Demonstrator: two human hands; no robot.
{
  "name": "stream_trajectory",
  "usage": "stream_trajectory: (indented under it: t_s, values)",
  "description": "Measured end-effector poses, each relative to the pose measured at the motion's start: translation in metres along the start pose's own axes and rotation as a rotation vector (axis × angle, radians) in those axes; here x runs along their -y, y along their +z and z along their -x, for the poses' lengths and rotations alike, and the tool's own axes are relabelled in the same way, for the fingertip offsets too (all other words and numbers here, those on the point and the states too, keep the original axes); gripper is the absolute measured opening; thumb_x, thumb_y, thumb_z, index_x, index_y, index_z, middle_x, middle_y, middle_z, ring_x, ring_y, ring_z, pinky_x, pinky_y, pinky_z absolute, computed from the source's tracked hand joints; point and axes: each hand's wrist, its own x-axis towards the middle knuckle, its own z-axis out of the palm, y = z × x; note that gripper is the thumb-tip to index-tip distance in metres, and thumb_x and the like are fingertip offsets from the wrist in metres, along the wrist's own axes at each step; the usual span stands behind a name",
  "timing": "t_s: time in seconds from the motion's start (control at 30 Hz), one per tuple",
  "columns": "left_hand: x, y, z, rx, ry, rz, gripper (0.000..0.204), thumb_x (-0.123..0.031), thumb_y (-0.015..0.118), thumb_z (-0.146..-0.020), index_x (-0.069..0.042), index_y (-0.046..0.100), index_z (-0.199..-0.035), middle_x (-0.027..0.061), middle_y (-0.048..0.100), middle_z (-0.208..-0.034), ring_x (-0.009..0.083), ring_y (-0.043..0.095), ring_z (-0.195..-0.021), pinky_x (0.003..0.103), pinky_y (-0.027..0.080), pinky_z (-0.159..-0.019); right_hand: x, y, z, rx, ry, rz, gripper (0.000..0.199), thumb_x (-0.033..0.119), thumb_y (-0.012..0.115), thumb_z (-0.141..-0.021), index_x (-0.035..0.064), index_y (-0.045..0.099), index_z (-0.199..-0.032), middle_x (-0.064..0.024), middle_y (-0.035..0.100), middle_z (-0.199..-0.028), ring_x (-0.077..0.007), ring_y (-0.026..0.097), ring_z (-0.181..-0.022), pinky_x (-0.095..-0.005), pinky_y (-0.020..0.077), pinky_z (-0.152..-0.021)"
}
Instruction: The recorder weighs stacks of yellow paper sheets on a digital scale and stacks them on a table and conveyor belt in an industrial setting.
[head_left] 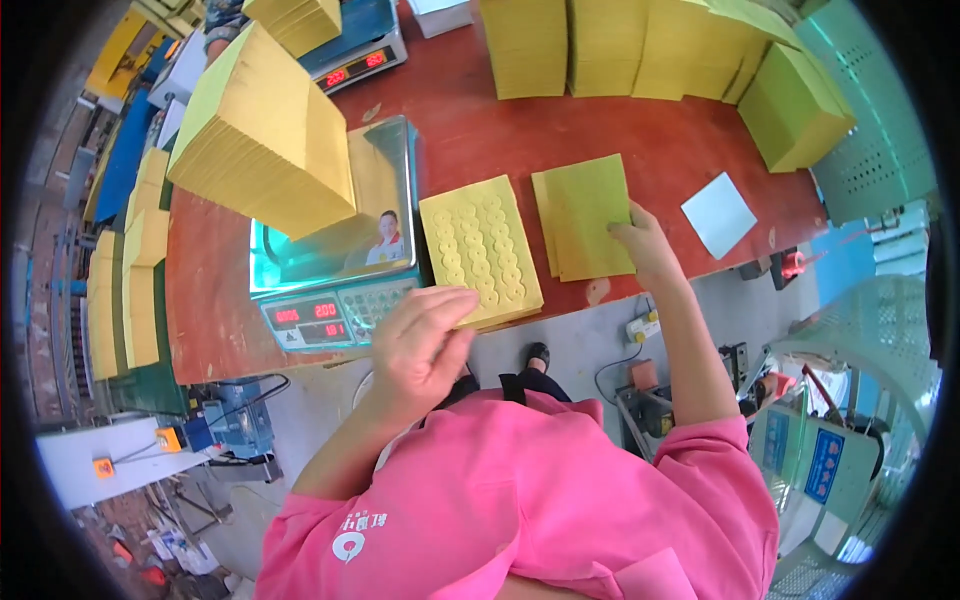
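Head view, red-brown tabletop (640, 140): left hand (420, 345), fingers loosely curled, touching the near edge of a yellow sheet stack with coin-ring pattern (480, 250) beside a digital scale (335, 285) bearing yellow paper, right hand (645, 245) pressed flat on a plain yellow-green sheet stack (585, 215), white sheet (718, 213) nearby.

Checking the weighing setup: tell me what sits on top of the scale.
A tall, tilted stack of yellow paper sheets rests on the scale, covering much of its steel platter. How the stack's underside meets the platter is hidden. The left hand hovers near the keypad.
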Motion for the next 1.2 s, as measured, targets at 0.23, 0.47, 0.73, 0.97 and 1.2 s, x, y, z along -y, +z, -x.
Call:
stream_trajectory:
  t_s: [0.23, 0.47, 0.73, 0.97, 1.2]
  values:
    - [0.003, -0.040, 0.063, -0.293, -0.355, -0.143, 0.018, 0.002, 0.054, -0.091, 0.003, 0.064, -0.107, 0.0138, 0.070, -0.103, 0.0226, 0.067, -0.095, 0.032, 0.050, -0.085, -0.012, 0.019, -0.026, 0.045, -0.053, 0.076, 0.049, -0.003, 0.050, -0.084, -0.0062, 0.049, -0.133, -0.0129, 0.061, -0.120, -0.0212, 0.058, -0.108, -0.0326, 0.0459, -0.092]
    - [0.023, -0.111, 0.095, -0.633, -0.533, -0.279, 0.017, 0.000, 0.054, -0.094, 0.002, 0.065, -0.107, 0.0087, 0.071, -0.095, 0.0187, 0.067, -0.091, 0.030, 0.052, -0.080, -0.028, -0.002, -0.035, -0.088, -0.325, 0.410, 0.044, 0.000, 0.054, -0.089, -0.0017, 0.051, -0.132, -0.0122, 0.062, -0.117, -0.0169, 0.060, -0.100, -0.0300, 0.0485, -0.088]
    - [0.095, -0.230, 0.052, -0.760, -0.578, 0.163, 0.038, -0.023, 0.052, -0.099, 0.004, 0.055, -0.126, 0.0140, 0.060, -0.122, 0.0231, 0.060, -0.111, 0.035, 0.048, -0.094, 0.067, 0.141, 0.010, -0.005, -0.704, 0.408, 0.039, 0.005, 0.053, -0.095, 0.0016, 0.052, -0.134, -0.0113, 0.058, -0.131, -0.0186, 0.057, -0.118, -0.0319, 0.0445, -0.099]
    - [0.184, -0.287, -0.079, -0.378, -0.877, 0.698, 0.089, -0.059, 0.063, -0.085, 0.006, 0.040, -0.140, 0.0153, 0.052, -0.132, 0.0298, 0.048, -0.125, 0.045, 0.042, -0.101, 0.126, 0.304, -0.093, 0.257, -0.579, 0.014, 0.063, 0.050, 0.048, -0.098, 0.0038, 0.047, -0.141, -0.0125, 0.053, -0.138, -0.0233, 0.050, -0.126, -0.0383, 0.0416, -0.099]
    - [0.196, -0.274, -0.111, 0.014, -0.897, 0.921, 0.062, -0.044, 0.069, -0.087, -0.007, 0.052, -0.134, 0.0084, 0.062, -0.123, 0.0198, 0.061, -0.109, 0.037, 0.049, -0.092, 0.070, 0.380, -0.144, 0.152, -0.502, -0.151, 0.053, 0.045, 0.045, -0.100, 0.0019, 0.059, -0.128, -0.0097, 0.063, -0.121, -0.0197, 0.055, -0.110, -0.0355, 0.0424, -0.097]
